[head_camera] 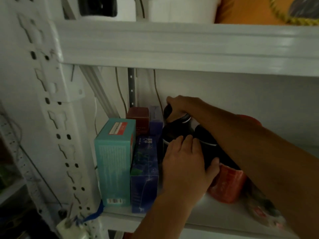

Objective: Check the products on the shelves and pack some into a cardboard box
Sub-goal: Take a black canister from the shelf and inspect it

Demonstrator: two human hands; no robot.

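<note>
Both my hands reach into a white metal shelf (224,209). My left hand (186,163) wraps around a black cylindrical bottle (205,135) near the shelf's middle. Behind it stands a second black bottle (174,130), and my right hand (181,106) grips its top. A teal box (114,161) and a dark blue box (145,173) stand upright to the left of the bottles. Further back are a dark red box (138,118) and a pale blue box (155,118). An orange-red pack (227,183) lies under my right forearm. No cardboard box is in view.
The upper shelf beam (172,47) hangs low over my hands, with white containers (181,7) and an orange item (241,11) above it. A perforated white upright (51,118) bounds the left side. Cables run down the back wall. A blue tie (93,216) hangs at the front corner.
</note>
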